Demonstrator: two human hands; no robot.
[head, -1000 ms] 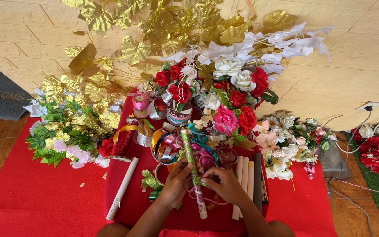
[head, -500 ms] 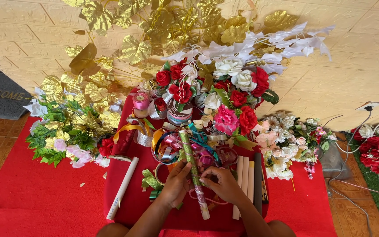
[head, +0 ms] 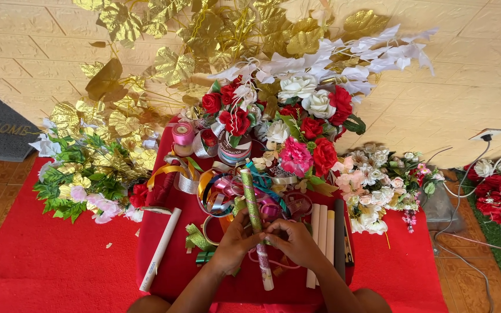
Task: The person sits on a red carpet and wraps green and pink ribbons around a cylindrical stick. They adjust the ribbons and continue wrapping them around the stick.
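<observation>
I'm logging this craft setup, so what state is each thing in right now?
Left hand: gripping the wrapped stick.
Right hand: gripping the same stick.
Wrapped stick: held in both hands, green glitter upper part, pink-wound lower part.
Pink ribbon spool: upright, still wound.
White rolled tube: lying flat on the red cloth.
Ribbon pile: loose, tangled.
Plain sticks: lying side by side.

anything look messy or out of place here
Nothing looks damaged or spilled. The loose ribbons lie in a tangled heap on the red cloth, beyond the left hand and right hand, which hold a glittery green roll. One white roll lies askew, apart from the others.
</observation>
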